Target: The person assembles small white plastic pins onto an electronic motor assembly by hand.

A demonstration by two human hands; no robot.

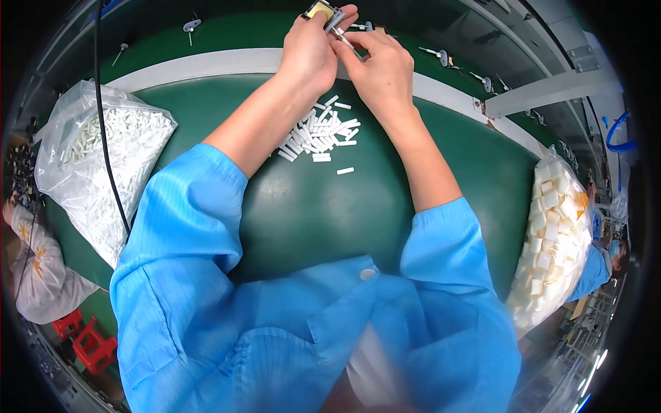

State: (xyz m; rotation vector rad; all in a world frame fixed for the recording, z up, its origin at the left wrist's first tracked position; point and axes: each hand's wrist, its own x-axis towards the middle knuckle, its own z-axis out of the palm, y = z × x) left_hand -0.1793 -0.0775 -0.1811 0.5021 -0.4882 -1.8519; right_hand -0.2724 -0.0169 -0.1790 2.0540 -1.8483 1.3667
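One small grey part [335,19] sits in the left hand [308,55], fingers curled around it; the right hand [385,67] pinches its slim shaft [343,36]. White tubes [320,129] lie on the counter [317,206], between the forearms.

The left hand [308,51] partly hides the grey piece [335,19], and the left forearm [268,113] covers some of the white pile [321,132].

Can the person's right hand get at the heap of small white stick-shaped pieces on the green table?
Probably yes: the heap, partly hidden by the left forearm, looks uncovered toward the right hand, though that hand handles a grey-and-white part.
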